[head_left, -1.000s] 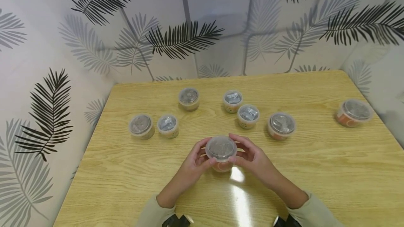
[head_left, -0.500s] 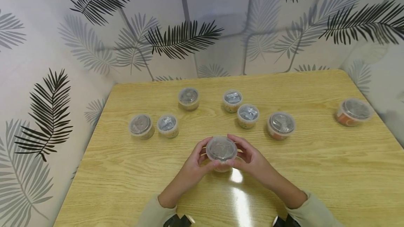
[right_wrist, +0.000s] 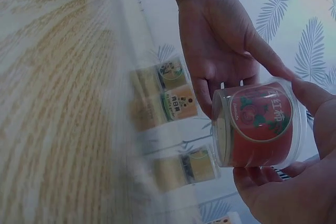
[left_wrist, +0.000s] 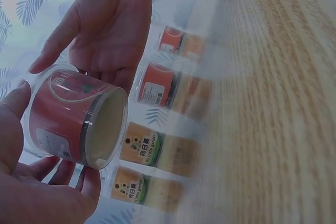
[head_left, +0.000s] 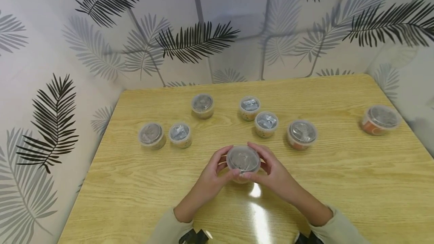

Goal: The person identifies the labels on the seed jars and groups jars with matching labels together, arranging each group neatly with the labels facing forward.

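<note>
I hold the red-labelled tub (head_left: 243, 161) lifted clear of the wooden table (head_left: 339, 183), in front of me and nearer to me than all the other tubs. My left hand (head_left: 213, 176) curls round its left side and my right hand (head_left: 274, 176) round its right, fingertips pinching the wall and the clear lid's rim rather than cupping it from below. In the wrist views the tub lies tilted on its side between my palms.

The biggest risk, as I judge it, is a drop: the plastic looks smooth and my grip is only at the fingertips, so a slip would send it down onto the table and perhaps rolling to the near edge. A smaller risk is that squeezing the rim pops the lid loose. Smaller still, a careless sweep forward could knock the silver-topped tub (head_left: 266, 124) just beyond my right fingers, or the orange one (head_left: 302, 134) to its right.

The table is pale yellow wood grain with a glare patch just nearer me than the held tub. Beyond it stand two more tubs (head_left: 202, 105) (head_left: 249, 108), two to the far left (head_left: 151, 135) (head_left: 180, 134), one far right (head_left: 379, 119). A white curtain printed with palm leaves (head_left: 196, 40) closes in behind and beside the table.
</note>
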A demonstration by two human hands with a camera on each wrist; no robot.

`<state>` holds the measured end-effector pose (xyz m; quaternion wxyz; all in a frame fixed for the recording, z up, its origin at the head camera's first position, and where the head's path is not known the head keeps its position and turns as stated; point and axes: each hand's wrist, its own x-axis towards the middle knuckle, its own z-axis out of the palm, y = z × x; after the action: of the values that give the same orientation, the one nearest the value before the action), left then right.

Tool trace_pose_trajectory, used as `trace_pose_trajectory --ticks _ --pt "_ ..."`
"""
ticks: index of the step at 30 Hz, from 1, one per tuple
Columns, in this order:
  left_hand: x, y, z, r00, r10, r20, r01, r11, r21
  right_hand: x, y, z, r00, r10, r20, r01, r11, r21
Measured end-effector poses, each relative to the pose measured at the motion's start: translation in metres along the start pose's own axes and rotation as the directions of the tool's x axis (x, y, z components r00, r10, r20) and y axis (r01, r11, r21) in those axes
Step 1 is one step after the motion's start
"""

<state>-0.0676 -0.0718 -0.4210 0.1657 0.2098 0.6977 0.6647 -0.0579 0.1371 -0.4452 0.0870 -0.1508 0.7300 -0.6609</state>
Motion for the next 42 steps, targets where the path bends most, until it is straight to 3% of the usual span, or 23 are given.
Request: trace_pose_trajectory --ticks 9,17,20,23,27,32,42 --pt "0.005 0.009 0.007 0.999 0.034 0.038 -0.034 0.999 -0.002 -0.007 -0.013 -0.011 0.997 -0.053 -0.048 0.048 0.994 -0.097" --pt "0.016 0.017 0.013 0.982 0.161 0.097 -0.165 0.986 0.028 -0.013 -0.019 -0.041 0.992 -0.122 -0.004 0.121 0.987 -0.104" --pt "0.022 0.021 0.017 0.978 0.177 0.107 -0.183 0.982 0.047 -0.017 -0.021 -0.056 0.990 -0.140 0.004 0.139 0.984 -0.108" --pt "0.029 0.021 0.022 0.981 0.163 0.108 -0.168 0.985 0.045 -0.023 -0.024 -0.073 0.987 -0.160 -0.008 0.159 0.982 -0.098" --pt "0.044 0.004 0.031 0.982 0.139 0.126 -0.146 0.988 0.046 -0.034 -0.026 -0.097 0.984 -0.167 -0.053 0.167 0.986 -0.018" --pt "0.062 -0.019 0.045 0.984 0.106 0.142 -0.124 0.984 0.126 -0.049 -0.024 -0.127 0.981 -0.131 -0.146 0.149 0.982 0.120" --pt "0.087 -0.035 0.080 0.985 0.029 0.172 -0.069 0.970 0.233 -0.068 -0.008 -0.174 0.959 -0.098 -0.267 0.162 0.960 0.229"
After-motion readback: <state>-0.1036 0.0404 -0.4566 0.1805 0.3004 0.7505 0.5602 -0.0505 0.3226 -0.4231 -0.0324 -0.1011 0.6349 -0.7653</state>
